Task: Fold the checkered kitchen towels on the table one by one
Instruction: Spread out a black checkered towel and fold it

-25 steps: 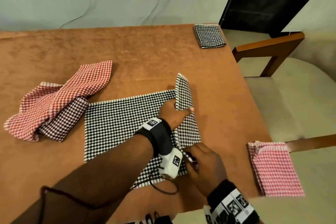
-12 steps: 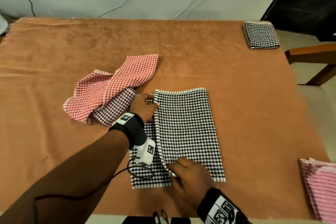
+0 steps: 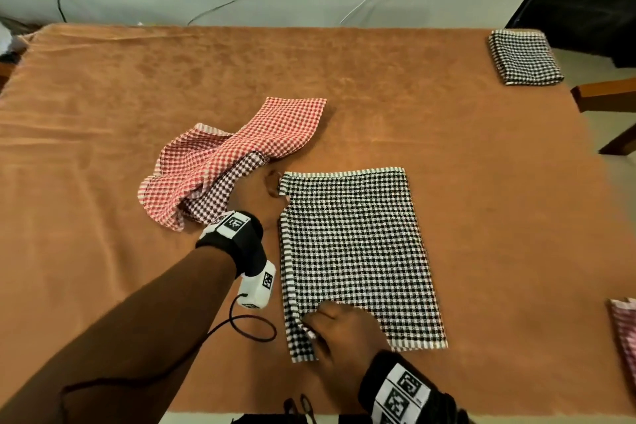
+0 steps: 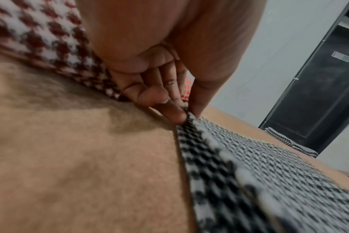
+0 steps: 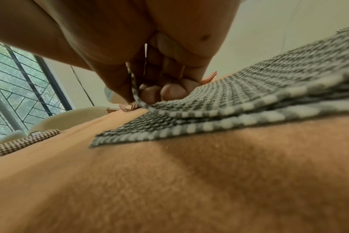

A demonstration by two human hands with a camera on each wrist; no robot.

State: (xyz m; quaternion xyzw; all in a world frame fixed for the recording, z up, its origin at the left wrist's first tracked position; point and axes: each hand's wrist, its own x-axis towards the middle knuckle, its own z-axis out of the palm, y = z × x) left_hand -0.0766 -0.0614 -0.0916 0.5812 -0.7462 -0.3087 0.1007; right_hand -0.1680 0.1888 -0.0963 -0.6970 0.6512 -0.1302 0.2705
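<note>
A black-and-white checkered towel (image 3: pixel 358 251) lies folded in half on the brown table cloth (image 3: pixel 103 217), its doubled edges at the left. My left hand (image 3: pixel 277 188) pinches the far left corner, thumb against fingers, which shows close up in the left wrist view (image 4: pixel 186 113). My right hand (image 3: pixel 308 325) pinches the near left corner. In the right wrist view the right hand (image 5: pixel 137 97) holds the upper layer's edge slightly lifted off the lower layer of the towel (image 5: pixel 249 97).
A crumpled red checkered towel (image 3: pixel 241 144) over a maroon one (image 3: pixel 220 196) lies just left of my left hand. A folded black checkered towel (image 3: pixel 525 57) sits at the far right corner, a folded pink one (image 3: pixel 624 337) at the right edge. A wooden chair arm (image 3: pixel 605 96) stands beyond.
Both hands carried the towel's right edge over to the left, so the towel now lies doubled. The hands ended at its left corners, and the head view swung left.
</note>
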